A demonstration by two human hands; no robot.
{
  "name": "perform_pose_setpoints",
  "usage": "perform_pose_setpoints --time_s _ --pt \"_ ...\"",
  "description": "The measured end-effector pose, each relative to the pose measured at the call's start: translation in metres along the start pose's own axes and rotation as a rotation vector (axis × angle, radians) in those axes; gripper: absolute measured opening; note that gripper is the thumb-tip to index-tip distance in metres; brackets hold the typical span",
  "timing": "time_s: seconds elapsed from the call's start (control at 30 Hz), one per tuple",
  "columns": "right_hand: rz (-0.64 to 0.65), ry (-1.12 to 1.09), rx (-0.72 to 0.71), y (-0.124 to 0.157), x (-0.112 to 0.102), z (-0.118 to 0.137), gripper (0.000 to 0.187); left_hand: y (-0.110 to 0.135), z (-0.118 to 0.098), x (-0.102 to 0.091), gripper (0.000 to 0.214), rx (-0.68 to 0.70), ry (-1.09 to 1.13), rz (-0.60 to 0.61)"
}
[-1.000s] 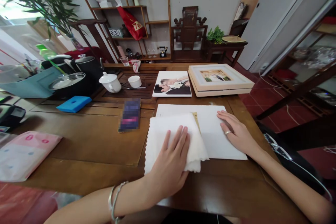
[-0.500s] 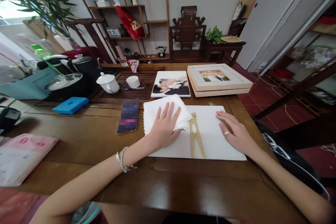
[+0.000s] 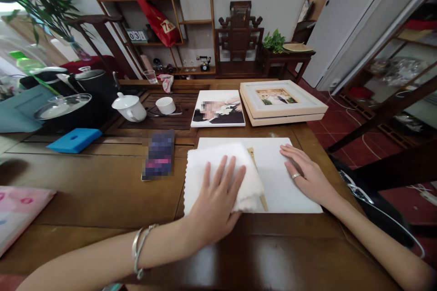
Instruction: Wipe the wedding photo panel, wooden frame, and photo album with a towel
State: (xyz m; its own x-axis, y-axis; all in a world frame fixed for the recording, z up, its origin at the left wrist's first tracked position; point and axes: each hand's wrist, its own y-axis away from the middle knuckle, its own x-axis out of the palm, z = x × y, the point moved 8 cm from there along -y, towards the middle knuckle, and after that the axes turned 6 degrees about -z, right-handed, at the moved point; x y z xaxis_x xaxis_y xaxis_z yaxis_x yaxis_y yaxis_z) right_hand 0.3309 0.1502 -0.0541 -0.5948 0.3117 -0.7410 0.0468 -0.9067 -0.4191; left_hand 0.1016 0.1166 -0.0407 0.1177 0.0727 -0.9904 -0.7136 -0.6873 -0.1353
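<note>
White, scallop-edged soft cloth [image 3: 251, 182] spread over the left part of a white rectangular panel [image 3: 280, 188], flat on the glossy dark wooden table [image 3: 290, 245]. On top, the left hand [image 3: 216, 204], palm down, fingers fanned and laid flat rather than pinching, probably for broad, even contact. At the panel's right edge, the right hand [image 3: 309, 179], fingers close together, thumb slightly apart, resting without a grip, apparently to steady the panel. Peeking from beneath the cloth's right side, a slim tan strip [image 3: 264, 203], mostly hidden, full shape impossible to tell. Beyond, a smooth, thin photo panel [image 3: 218, 109] just beside a boxy, pale-sided picture frame [image 3: 307, 102], perhaps set back to leave room for the hands. Farther left, a glazed white lidded cup [image 3: 129, 108] with a rounded belly.
</note>
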Motion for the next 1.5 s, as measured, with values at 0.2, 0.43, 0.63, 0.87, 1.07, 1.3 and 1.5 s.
perform_pose_setpoints --time_s 0.2,0.43,0.63,0.87,1.07,1.3,1.5 --pt "0.002 -0.010 -0.013 0.000 0.001 -0.001 0.033 -0.046 0.050 0.000 0.067 -0.090 0.013 -0.072" --pt "-0.006 -0.005 -0.023 0.000 0.001 0.001 0.034 -0.059 0.043 0.001 0.065 -0.026 0.014 -0.092" --pt "0.003 0.009 -0.016 0.001 0.002 0.000 0.033 -0.030 -0.007 -0.007 0.085 0.281 0.073 0.016" --pt "0.027 -0.014 -0.036 0.001 0.002 0.000 0.035 -0.011 -0.046 -0.013 0.086 0.599 0.174 0.035" --pt "0.006 0.017 -0.027 0.001 0.001 0.001 0.033 -0.052 -0.004 -0.005 0.081 0.287 0.178 -0.058" --pt "-0.004 0.012 -0.041 0.001 0.002 0.003 0.033 -0.077 0.011 -0.012 0.061 0.108 0.197 -0.161" --pt "-0.006 0.022 -0.046 0.001 0.002 0.002 0.032 -0.089 0.000 -0.004 0.059 0.235 0.212 -0.087"
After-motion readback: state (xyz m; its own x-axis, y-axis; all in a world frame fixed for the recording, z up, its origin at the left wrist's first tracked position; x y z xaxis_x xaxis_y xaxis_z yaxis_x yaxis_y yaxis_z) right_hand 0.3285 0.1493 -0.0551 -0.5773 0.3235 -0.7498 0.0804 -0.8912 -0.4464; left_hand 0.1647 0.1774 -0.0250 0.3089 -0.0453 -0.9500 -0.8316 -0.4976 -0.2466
